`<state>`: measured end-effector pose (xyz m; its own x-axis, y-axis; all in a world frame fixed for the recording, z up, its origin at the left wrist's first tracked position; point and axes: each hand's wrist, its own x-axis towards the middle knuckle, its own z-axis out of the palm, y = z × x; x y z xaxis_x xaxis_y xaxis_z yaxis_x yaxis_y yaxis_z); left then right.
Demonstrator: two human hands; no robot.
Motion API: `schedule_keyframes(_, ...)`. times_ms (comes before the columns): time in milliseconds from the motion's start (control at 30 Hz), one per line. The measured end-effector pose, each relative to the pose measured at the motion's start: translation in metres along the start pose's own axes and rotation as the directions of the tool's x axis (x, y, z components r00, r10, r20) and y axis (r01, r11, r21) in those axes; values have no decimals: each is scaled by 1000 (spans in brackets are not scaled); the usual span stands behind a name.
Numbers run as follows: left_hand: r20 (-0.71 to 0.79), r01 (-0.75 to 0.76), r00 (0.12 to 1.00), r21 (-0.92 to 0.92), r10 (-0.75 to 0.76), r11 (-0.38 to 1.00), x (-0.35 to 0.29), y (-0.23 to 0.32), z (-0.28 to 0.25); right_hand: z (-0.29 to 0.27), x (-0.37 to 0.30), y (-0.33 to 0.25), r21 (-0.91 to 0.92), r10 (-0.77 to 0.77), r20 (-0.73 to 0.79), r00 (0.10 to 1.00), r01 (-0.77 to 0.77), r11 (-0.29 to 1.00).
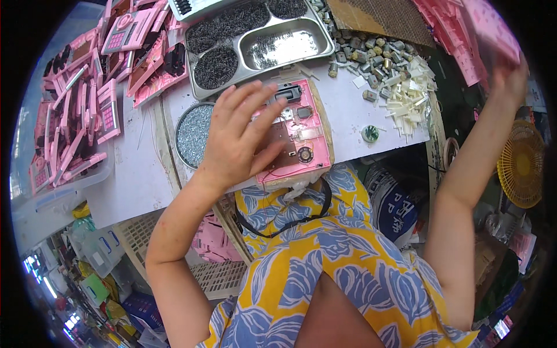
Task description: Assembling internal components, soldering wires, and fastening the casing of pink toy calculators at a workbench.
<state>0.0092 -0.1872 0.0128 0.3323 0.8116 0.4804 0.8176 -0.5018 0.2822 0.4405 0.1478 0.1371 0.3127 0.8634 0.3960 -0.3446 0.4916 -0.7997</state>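
Observation:
A pink plastic panel (321, 129) fitted with a motor, a small round speaker-like part and wires lies on a padded block at the table's front edge. Over its left side hovers my left hand (238, 130), fingers spread and holding nothing; whether it touches the panel I cannot tell. Far out to the right, my right hand (510, 81) is raised with its fingers closed on a pink plastic shell (492, 29), somewhat blurred. Beside that shell are stacked pink plastic parts (449, 40).
Pink assembled pieces (87, 110) pile up at left. A metal tray (284, 49) holds dark screws; a round dish (194, 133) holds silvery screws. Small motors (371, 55) and white plastic bits (409, 95) lie right. A yellow fan (524, 165) stands far right.

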Motion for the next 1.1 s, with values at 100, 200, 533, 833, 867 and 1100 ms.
schedule_keyframes(100,-321,51,946,45,-34,998,37,29,14,23,-148,-9,10,136,399,907,-152,988)
schedule_keyframes(200,-473,12,881,14,-4,1000,55,23,26,76,-249,0,111,415,541,731,-551,827)
schedule_keyframes(533,215,444,695,-879,-686,175,9,48,-20,93,-311,5,-339,608,613,504,-527,779)
schedule_keyframes(833,202,695,688,-458,-697,554,-32,43,16,52,-347,28,-806,692,586,422,215,552)
schedule_keyframes(867,222,697,669,-520,-709,494,-33,43,17,54,-345,28,-813,707,579,407,222,538)
schedule_keyframes(1100,66,566,603,-737,-795,368,-56,43,37,52,-335,38,-679,647,731,214,148,719)
